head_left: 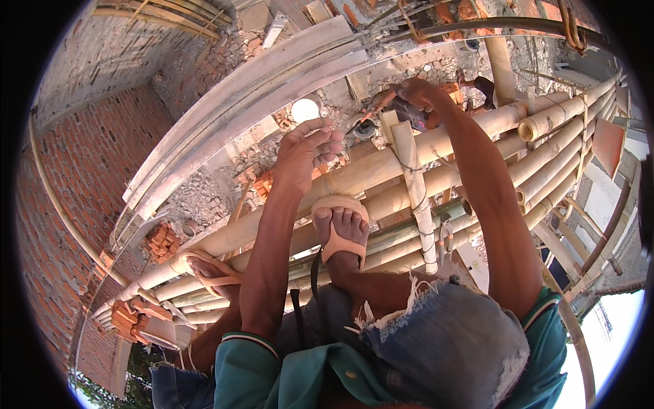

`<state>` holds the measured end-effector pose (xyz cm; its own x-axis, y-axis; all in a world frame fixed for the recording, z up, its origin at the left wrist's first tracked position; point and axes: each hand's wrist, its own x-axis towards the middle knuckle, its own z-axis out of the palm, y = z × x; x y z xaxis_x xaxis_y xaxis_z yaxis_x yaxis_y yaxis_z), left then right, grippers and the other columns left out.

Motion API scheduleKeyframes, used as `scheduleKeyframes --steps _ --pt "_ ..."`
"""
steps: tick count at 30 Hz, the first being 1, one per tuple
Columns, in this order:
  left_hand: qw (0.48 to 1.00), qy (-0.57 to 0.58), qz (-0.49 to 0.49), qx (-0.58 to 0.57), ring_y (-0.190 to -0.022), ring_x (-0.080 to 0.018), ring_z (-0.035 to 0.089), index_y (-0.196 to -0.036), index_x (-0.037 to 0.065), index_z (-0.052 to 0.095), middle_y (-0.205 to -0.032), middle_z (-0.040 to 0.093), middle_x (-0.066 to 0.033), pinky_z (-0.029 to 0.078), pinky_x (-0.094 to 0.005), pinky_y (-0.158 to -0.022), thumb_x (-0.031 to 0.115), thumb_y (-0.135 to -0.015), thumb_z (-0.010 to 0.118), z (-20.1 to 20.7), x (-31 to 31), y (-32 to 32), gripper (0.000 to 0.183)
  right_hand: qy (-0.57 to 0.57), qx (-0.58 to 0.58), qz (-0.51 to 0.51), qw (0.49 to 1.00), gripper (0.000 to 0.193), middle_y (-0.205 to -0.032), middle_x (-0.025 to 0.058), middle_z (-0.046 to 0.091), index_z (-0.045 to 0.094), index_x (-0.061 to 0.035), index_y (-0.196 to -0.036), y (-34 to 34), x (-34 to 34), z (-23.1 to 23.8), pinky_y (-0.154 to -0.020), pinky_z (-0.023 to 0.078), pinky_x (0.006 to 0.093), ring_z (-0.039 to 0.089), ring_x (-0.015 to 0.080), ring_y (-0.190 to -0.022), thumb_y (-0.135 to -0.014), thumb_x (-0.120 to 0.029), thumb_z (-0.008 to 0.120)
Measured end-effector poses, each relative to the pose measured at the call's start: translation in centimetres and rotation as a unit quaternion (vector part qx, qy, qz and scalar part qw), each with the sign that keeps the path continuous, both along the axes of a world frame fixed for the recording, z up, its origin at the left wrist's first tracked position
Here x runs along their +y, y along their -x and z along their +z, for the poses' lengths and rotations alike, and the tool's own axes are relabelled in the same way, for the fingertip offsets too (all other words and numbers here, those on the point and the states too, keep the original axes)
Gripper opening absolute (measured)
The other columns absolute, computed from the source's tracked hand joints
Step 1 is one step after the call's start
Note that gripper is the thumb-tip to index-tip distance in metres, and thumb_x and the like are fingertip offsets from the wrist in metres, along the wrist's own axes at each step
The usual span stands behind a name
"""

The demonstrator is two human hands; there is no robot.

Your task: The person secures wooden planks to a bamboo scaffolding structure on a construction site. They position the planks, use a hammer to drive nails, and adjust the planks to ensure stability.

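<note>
My left hand (310,148) is raised over the near bamboo pole (347,178), its fingers curled toward the thumb. Whatever they pinch, if anything, is too small to make out. Farther right, my right hand (417,94) is closed around the end of a slim orange-brown stick-like tool (373,109). This tool slants down to the left, toward my left hand, and its kind is unclear. Below my right hand, an upright bamboo post (415,191) is bound to the poles with dark ties. One sandalled foot (342,235) rests on the bamboo, the other sandalled foot (214,269) farther left.
Long pale boards (252,109) curve across beyond the poles. Rubble (197,198) and a white round container (305,110) lie below. Stacked bricks (162,242) stand at left beside a brick wall (88,177). A small metal tool (446,238) hangs by the post.
</note>
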<state>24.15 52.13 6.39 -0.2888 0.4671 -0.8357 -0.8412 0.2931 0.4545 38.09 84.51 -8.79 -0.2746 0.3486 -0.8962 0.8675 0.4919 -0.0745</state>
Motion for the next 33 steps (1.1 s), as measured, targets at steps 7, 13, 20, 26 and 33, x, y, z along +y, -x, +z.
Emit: scheduleKeyframes --steps 7,13,20,26,33 --pt "0.995 0.085 0.053 -0.027 -0.08 -0.0134 0.069 -0.114 0.002 0.067 -0.101 0.073 -0.0087 0.058 -0.0278 -0.072 0.016 -0.1 0.062 -3.2 -0.3 -0.4 0.021 0.176 0.17 0.21 0.947 0.04 -0.129 0.0148 0.068 0.075 -0.0117 -0.118 0.9 -3.5 -1.3 -0.097 0.052 0.0405 0.066 0.0295 -0.118 -0.081 0.001 0.071" --pt "0.939 0.207 -0.23 0.152 -0.074 -0.0237 0.067 -0.094 -0.003 0.07 -0.089 0.069 -0.0162 0.057 -0.0368 -0.071 0.016 -0.095 0.063 -12.5 -1.2 0.9 0.02 0.185 0.071 0.09 0.976 0.055 -0.137 0.0188 0.063 0.061 -0.0087 -0.138 4.2 -5.6 0.1 -0.109 0.046 0.0416 0.058 0.0338 -0.131 -0.085 -0.014 0.074" --pt "0.633 0.138 -0.595 0.476 -0.093 -0.044 0.07 -0.09 -0.008 0.069 -0.103 0.068 -0.0308 0.056 -0.0519 -0.082 0.021 -0.096 0.057 -23.1 -3.2 -0.6 0.032 0.188 0.056 0.088 0.977 0.058 -0.131 0.0205 0.063 0.059 0.0019 -0.134 5.0 -6.5 1.3 -0.101 0.048 0.0451 0.061 0.0293 -0.115 -0.097 -0.042 0.062" --pt "0.751 0.193 -0.519 0.36 -0.092 -0.0452 0.071 -0.102 -0.013 0.06 -0.101 0.067 -0.0326 0.057 -0.0529 -0.078 0.021 -0.096 0.057 -24.5 -5.1 -0.3 0.034 0.234 0.139 0.212 0.939 0.048 -0.094 0.0199 0.068 0.067 -0.0002 -0.11 3.0 -3.6 0.0 -0.08 0.051 0.0435 0.064 0.0302 -0.082 -0.102 -0.044 0.051" --pt "0.715 0.186 -0.549 0.39 -0.081 -0.04 0.075 -0.107 -0.003 0.053 -0.087 0.073 -0.0253 0.058 -0.0534 -0.07 0.014 -0.099 0.051 -12.9 -5.0 -0.2 0.02 0.013 0.21 0.115 0.971 0.043 -0.117 0.0281 0.067 0.065 -0.0036 -0.129 2.7 -2.8 10.7 -0.095 0.048 0.0475 0.064 0.044 -0.109 -0.105 -0.035 0.049"
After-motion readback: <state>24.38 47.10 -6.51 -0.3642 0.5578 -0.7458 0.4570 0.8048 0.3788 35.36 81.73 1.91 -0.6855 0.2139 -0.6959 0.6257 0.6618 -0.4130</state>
